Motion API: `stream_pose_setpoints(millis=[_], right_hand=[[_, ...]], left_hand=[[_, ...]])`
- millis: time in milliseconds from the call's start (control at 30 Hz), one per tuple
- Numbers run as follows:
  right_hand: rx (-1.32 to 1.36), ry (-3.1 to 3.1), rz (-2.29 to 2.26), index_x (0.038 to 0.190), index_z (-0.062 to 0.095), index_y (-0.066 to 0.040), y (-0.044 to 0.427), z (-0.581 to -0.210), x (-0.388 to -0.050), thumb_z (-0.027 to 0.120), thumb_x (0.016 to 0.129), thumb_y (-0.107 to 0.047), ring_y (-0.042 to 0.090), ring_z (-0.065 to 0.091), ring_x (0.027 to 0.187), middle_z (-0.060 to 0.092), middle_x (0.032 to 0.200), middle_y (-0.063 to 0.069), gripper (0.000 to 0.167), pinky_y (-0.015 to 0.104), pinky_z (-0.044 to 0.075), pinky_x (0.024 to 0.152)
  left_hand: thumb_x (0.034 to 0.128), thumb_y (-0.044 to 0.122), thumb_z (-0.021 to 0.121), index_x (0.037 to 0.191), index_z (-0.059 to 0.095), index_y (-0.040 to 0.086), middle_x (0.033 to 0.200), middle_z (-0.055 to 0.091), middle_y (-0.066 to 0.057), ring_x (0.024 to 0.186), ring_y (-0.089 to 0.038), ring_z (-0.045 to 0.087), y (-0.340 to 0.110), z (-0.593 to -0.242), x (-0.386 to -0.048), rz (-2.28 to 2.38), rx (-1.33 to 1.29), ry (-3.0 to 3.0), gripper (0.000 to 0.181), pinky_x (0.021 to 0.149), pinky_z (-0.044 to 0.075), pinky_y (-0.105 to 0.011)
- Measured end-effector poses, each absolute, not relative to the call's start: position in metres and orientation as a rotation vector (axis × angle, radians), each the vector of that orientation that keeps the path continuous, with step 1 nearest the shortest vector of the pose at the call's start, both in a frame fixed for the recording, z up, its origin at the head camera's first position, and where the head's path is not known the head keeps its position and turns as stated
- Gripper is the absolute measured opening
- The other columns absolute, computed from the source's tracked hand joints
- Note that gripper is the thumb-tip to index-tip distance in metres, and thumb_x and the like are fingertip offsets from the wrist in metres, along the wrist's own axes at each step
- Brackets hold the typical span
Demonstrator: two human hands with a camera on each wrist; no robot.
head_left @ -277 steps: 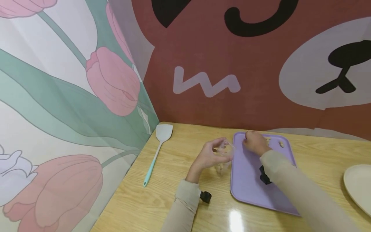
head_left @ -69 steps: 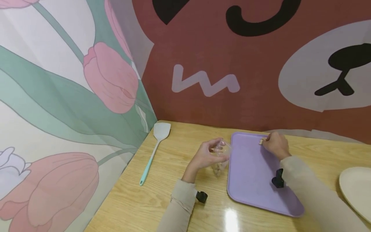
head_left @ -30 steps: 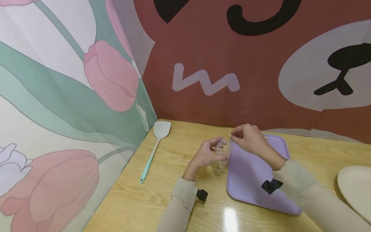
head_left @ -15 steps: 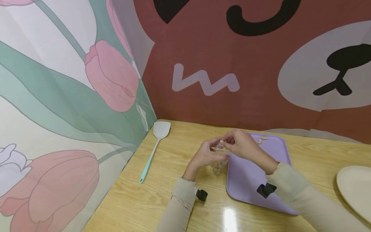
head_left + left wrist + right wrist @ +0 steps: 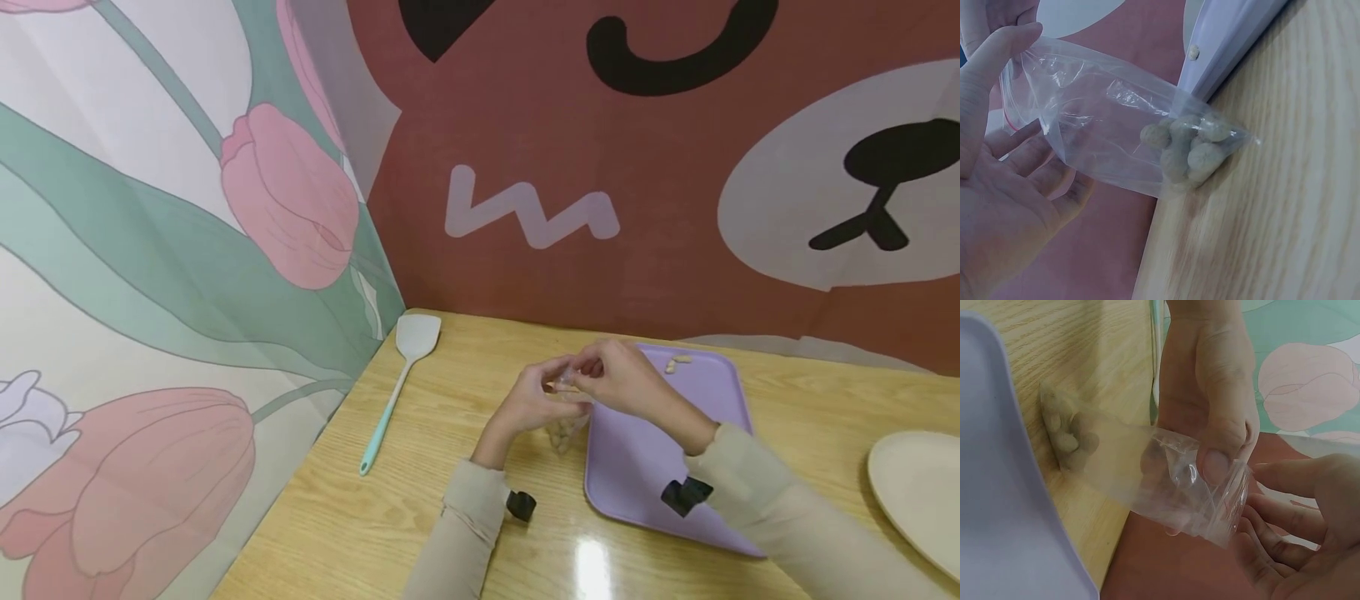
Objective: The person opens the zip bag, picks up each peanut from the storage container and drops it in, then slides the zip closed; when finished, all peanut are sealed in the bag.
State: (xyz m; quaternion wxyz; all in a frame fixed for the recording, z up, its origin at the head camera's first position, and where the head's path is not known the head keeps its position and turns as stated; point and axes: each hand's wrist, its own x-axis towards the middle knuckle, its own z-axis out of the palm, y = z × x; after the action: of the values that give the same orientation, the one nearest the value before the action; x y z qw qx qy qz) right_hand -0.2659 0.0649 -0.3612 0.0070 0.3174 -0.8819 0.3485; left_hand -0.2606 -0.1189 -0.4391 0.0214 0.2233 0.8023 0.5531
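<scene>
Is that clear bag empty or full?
Partly full: pale, peanut-like pieces bunch at the bottom of the clear bag, while its upper part shows none.

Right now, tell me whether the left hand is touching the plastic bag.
Touching: the right wrist view shows the left hand with its thumb lying on the plastic bag near the mouth.

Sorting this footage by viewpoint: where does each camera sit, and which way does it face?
Head: worn on the head, facing forward and down at the tray; left hand, right hand and both sleeves show.
Left wrist: on that wrist, facing the clear bag; left hand at left, right hand partly above it.
Right wrist: on that wrist, facing the same bag; right hand lower right, left hand above.
Both wrist views share bag, hands and tray edge.
</scene>
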Motion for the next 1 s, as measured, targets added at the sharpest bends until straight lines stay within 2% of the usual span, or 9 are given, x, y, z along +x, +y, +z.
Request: stream_pose_setpoints(millis=[233,500,667,833,933,1000], right_hand=[[0.96,-2.777,1.077,0.098,0.076,-0.001,0.066,-0.359,-0.268,0.074,0.089,-0.014,0.015,0.063,0.074,0.068,0.083,0.001,0.016,0.035,0.052,0.062],[0.717,-2.794,1.03,0.097,0.075,0.002,0.101,-0.363,-0.301,0.073,0.089,-0.015,0.024,0.065,0.075,0.071,0.085,0.01,0.019,0.038,0.053,0.061],[0.494,-2.885,1.015,0.098,0.073,0.004,0.135,-0.391,-0.332,0.071,0.09,-0.019,0.025,0.064,0.075,0.071,0.09,0.016,0.025,0.036,0.051,0.061],[0.379,-2.939,0.949,0.1,0.069,0.011,0.159,-0.422,-0.35,0.068,0.089,-0.017,0.032,0.066,0.076,0.069,0.095,0.025,0.031,0.045,0.051,0.066],[0.384,-2.929,0.794,0.089,0.067,0.012,0.168,-0.437,-0.354,0.065,0.086,-0.012,0.033,0.061,0.069,0.066,0.082,0.024,0.023,0.045,0.049,0.059],[0.396,-2.932,0.71,0.075,0.062,0.006,0.173,-0.446,-0.355,0.063,0.083,-0.009,0.029,0.054,0.061,0.059,0.067,0.016,0.017,0.041,0.043,0.051]], left_hand=[[0.0827,0.024,0.082,0.147,0.049,0.007,0.139,0.057,0.002,0.116,-0.009,0.057,-0.119,-0.441,-0.26,1.716,0.664,2.484,0.074,0.092,0.048,-0.028],[0.0825,0.018,0.082,0.145,0.048,-0.001,0.129,0.064,-0.008,0.114,-0.027,0.062,-0.117,-0.441,-0.261,1.795,0.665,2.41,0.073,0.093,0.048,-0.028],[0.0808,0.015,0.083,0.142,0.052,0.0,0.127,0.064,-0.011,0.11,-0.019,0.063,-0.117,-0.443,-0.261,1.819,0.655,2.394,0.07,0.091,0.049,-0.027],[0.08,0.015,0.084,0.142,0.051,-0.001,0.128,0.063,-0.017,0.107,-0.011,0.062,-0.118,-0.444,-0.263,1.804,0.654,2.405,0.072,0.09,0.049,-0.026],[0.0801,0.015,0.084,0.142,0.051,-0.001,0.129,0.062,-0.018,0.107,-0.012,0.062,-0.119,-0.445,-0.264,1.81,0.658,2.398,0.072,0.089,0.05,-0.026],[0.0802,0.015,0.084,0.142,0.051,0.0,0.129,0.062,-0.017,0.109,-0.013,0.062,-0.119,-0.445,-0.264,1.816,0.656,2.395,0.072,0.09,0.049,-0.026]])
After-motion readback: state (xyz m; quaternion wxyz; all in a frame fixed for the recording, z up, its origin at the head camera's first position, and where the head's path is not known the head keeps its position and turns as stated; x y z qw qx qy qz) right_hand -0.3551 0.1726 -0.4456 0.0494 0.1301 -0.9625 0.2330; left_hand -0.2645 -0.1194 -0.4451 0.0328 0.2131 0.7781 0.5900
